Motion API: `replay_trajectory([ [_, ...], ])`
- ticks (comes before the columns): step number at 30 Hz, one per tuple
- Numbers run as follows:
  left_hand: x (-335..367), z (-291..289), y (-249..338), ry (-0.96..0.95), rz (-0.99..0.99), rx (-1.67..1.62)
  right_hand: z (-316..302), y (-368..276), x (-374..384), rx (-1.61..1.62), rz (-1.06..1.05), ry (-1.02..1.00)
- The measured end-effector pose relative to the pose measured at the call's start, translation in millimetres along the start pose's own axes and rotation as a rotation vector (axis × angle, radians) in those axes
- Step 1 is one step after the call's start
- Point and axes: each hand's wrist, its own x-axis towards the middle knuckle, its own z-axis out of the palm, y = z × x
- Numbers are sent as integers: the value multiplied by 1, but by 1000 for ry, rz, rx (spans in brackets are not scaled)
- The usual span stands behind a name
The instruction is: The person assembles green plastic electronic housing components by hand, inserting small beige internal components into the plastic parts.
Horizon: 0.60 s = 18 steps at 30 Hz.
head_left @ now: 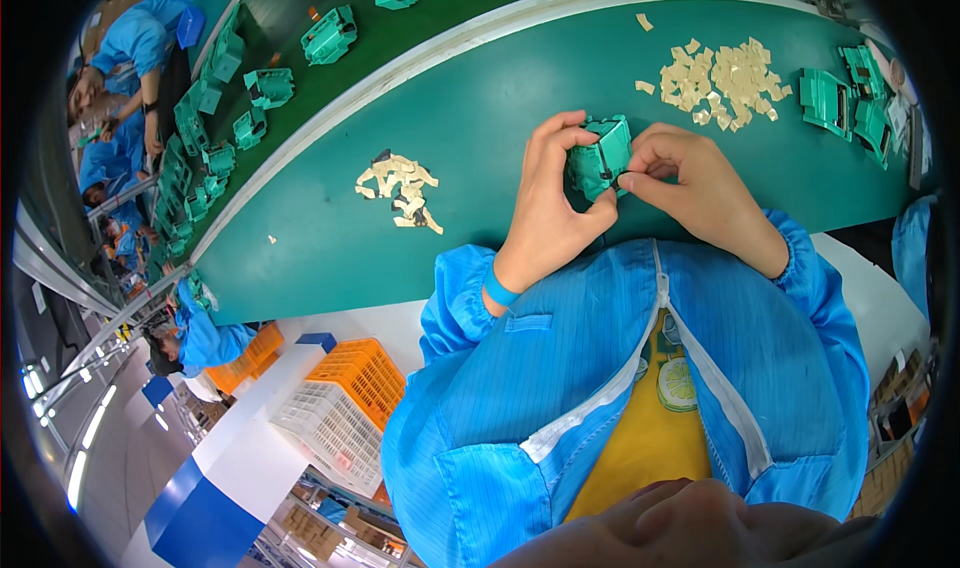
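Above the green bench, close in front of my body, I hold a green plastic housing (606,152) with dark parts along its side. My left hand (548,193) wraps around its left side, fingers over the far edge and thumb at the near edge. At the housing's near right corner, the thumb and forefinger of my right hand (688,180) are pinched together. A small dark bit shows at those fingertips, too small to name. Beyond my right hand lies a loose pile of small cream-coloured pieces (735,76).
Several green housings (826,103) stand at the bench's right end. A smaller heap of cream strips with dark bits (400,190) lies on the left. Past a pale rail (380,73), more housings (330,36) sit on a green belt. Co-workers in blue (130,43) and crates (360,378) are at left.
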Motion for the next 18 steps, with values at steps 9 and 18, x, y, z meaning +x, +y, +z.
replay_trajectory([
  [9,-1,2,-1,-28,-9,7,1,0,1,-95,-38,45],
  [18,21,-6,6,-64,7,-147,-14,19,18,372,23,8],
])
